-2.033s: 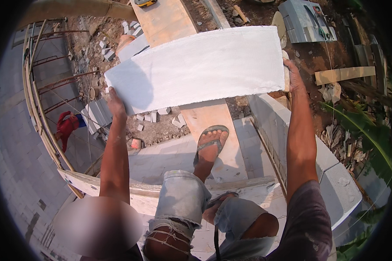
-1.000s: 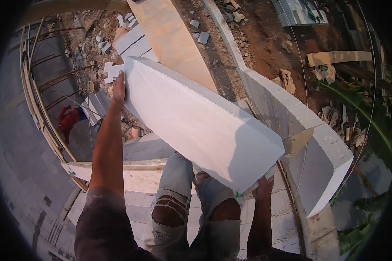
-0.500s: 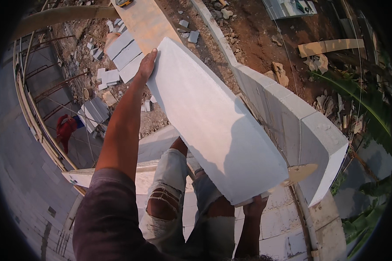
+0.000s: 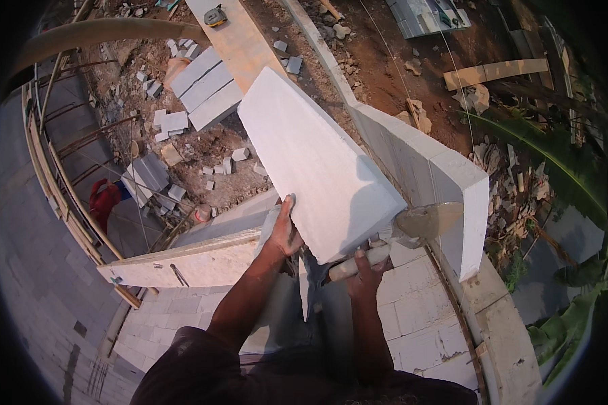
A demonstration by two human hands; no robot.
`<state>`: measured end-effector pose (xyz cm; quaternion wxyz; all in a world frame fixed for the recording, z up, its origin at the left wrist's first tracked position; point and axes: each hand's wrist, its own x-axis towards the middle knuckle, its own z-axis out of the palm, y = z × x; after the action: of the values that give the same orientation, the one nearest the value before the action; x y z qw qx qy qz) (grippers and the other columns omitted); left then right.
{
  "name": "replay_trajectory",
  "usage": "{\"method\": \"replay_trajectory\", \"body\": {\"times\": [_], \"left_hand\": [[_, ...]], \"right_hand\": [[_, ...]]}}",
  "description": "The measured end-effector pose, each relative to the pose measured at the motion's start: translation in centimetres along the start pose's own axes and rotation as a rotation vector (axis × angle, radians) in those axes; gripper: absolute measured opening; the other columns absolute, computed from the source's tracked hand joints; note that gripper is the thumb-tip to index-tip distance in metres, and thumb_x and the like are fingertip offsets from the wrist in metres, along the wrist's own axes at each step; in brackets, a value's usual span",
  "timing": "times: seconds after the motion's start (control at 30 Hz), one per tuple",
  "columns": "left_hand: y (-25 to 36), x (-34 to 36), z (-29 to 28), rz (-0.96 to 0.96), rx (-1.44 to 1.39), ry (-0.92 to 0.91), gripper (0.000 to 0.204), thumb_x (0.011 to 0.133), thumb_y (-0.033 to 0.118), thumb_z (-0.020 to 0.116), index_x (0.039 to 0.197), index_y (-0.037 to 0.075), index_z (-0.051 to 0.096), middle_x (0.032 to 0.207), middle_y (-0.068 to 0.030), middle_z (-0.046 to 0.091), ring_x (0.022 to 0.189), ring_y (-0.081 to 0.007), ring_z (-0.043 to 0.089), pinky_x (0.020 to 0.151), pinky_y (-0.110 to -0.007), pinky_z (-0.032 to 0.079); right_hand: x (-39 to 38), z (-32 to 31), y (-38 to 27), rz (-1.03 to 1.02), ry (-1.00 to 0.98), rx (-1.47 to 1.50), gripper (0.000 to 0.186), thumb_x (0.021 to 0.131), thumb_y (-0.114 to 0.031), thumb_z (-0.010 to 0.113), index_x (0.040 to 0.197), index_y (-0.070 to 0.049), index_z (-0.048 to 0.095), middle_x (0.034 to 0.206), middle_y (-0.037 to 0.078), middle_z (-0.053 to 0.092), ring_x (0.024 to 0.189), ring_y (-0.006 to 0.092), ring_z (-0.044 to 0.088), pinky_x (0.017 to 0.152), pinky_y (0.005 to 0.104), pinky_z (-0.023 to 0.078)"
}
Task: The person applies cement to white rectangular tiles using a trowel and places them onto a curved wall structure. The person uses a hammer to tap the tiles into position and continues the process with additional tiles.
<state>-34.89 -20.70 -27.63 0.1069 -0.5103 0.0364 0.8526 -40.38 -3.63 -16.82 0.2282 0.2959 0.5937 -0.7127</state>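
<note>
White block (image 4: pixel 317 158) in both hands (trowel (image 4: pixel 412 226) too)

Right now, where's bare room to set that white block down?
Free: the top of the white block wall beyond the held white block, and the pale masonry surface right of the right hand. Crowded: the wall's near end, where the trowel sits, and the rubble-strewn ground below. The left hand grips the block's near edge.

Sunlit block wall (image 4: pixel 412 158), seemingly rubble-strewn ground (image 4: pixel 209 145)
</note>
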Motion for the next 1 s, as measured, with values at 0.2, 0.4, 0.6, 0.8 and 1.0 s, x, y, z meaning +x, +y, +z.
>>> {"method": "replay_trajectory", "body": {"times": [0.2, 0.4, 0.6, 0.8, 1.0], "left_hand": [[2.3, -2.4, 4.9, 0.137, -0.131, -0.035, 0.075, 0.094, 0.059, 0.052, 0.148, 0.007, 0.041, 0.141, -0.0150, 0.054, 0.126, -0.0330, 0.056, 0.108, -0.050, 0.044], [4.1, -1.4, 6.3, 0.195, -0.227, -0.068, 0.070, 0.095, 0.059, 0.047, 0.145, 0.009, 0.046, 0.137, -0.0155, 0.058, 0.121, -0.0353, 0.059, 0.104, -0.053, 0.046], [5.5, -2.3, 10.8, 0.141, -0.324, -0.093, 0.074, 0.095, 0.066, 0.040, 0.145, 0.012, 0.046, 0.140, -0.0143, 0.054, 0.127, -0.0362, 0.053, 0.106, -0.057, 0.041], [6.7, -3.4, 12.2, 0.149, -0.301, -0.154, 0.076, 0.095, 0.067, 0.037, 0.144, 0.010, 0.045, 0.138, -0.0151, 0.055, 0.125, -0.0367, 0.054, 0.106, -0.055, 0.041], [7.4, -3.0, 11.5, 0.236, -0.308, -0.139, 0.078, 0.094, 0.069, 0.034, 0.148, 0.013, 0.041, 0.145, -0.0149, 0.050, 0.132, -0.0369, 0.047, 0.112, -0.062, 0.031]], "right_hand": [[-0.9, 2.9, -3.3, 0.050, -0.064, 0.080, 0.055, 0.086, 0.003, 0.065, 0.134, 0.001, 0.038, 0.128, 0.013, 0.049, 0.118, 0.0186, 0.051, 0.099, 0.0318, 0.044], [-5.9, 5.2, -8.1, -0.047, -0.176, -0.128, 0.049, 0.088, 0.000, 0.067, 0.130, 0.001, 0.041, 0.110, 0.011, 0.057, 0.095, 0.0150, 0.059, 0.080, 0.0290, 0.053], [-10.6, 8.7, -10.2, 0.036, -0.193, -0.340, 0.047, 0.093, -0.013, 0.066, 0.131, 0.001, 0.042, 0.097, 0.011, 0.059, 0.074, 0.0151, 0.062, 0.066, 0.0288, 0.053], [-7.9, 12.0, -11.6, 0.080, -0.317, -0.533, 0.039, 0.098, -0.024, 0.061, 0.127, -0.002, 0.047, 0.087, 0.006, 0.057, 0.061, 0.0123, 0.057, 0.052, 0.0285, 0.049], [-5.0, 13.9, -13.0, -0.050, -0.254, -0.679, 0.045, 0.099, -0.028, 0.059, 0.133, -0.002, 0.045, 0.091, 0.009, 0.059, 0.061, 0.0139, 0.058, 0.051, 0.0291, 0.050]]}}
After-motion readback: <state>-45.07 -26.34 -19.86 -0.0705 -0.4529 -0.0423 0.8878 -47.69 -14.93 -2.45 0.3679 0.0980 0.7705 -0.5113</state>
